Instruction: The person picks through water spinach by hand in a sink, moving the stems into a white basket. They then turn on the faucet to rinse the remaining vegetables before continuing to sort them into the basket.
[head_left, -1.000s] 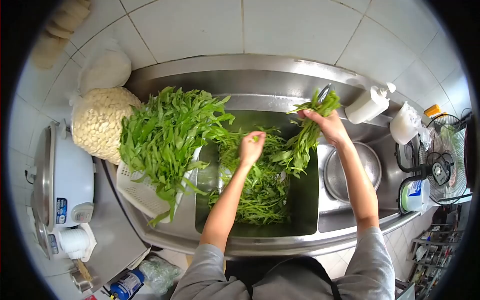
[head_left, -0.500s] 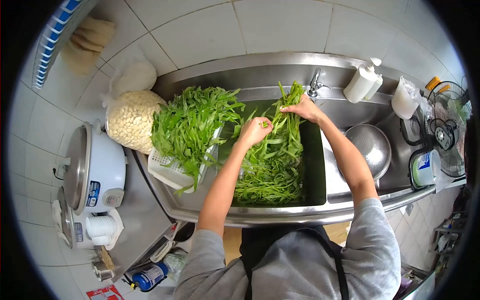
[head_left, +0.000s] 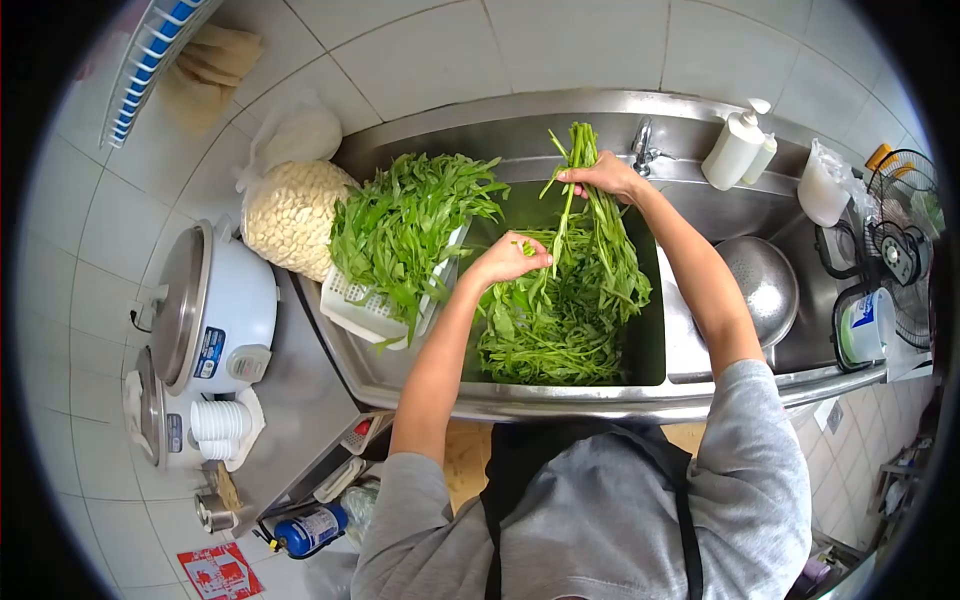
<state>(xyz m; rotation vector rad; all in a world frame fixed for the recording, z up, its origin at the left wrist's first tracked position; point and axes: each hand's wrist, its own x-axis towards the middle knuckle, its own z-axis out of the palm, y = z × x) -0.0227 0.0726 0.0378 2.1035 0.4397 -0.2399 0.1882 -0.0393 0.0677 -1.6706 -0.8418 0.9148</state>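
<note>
My right hand (head_left: 607, 177) grips a bunch of long-stemmed leafy greens (head_left: 614, 250) that look like water spinach, stems up and leaves hanging down over the sink. Slightly lower and to the left, my left hand (head_left: 510, 258) is closed in a pinch at a stem of the bunch, with a bit of green stem showing above its fingers. Below both hands, more loose greens (head_left: 550, 350) fill the left sink basin (head_left: 645, 355). A white perforated basket (head_left: 350, 305) to the left is heaped with leafy greens (head_left: 405, 230).
On the right, a metal colander (head_left: 760, 290) lies in another basin, near the faucet (head_left: 645, 145). Pump bottles (head_left: 733, 150) stand behind. To the left are a bag of pale peeled cloves or beans (head_left: 295, 215), a large rice cooker (head_left: 235, 305) and stacked white cups (head_left: 220, 420).
My right hand has lifted the bunch higher above the basin, its stems separating at the top. My left hand has moved to a stem hanging from the bunch. The whole view has shifted slightly.
</note>
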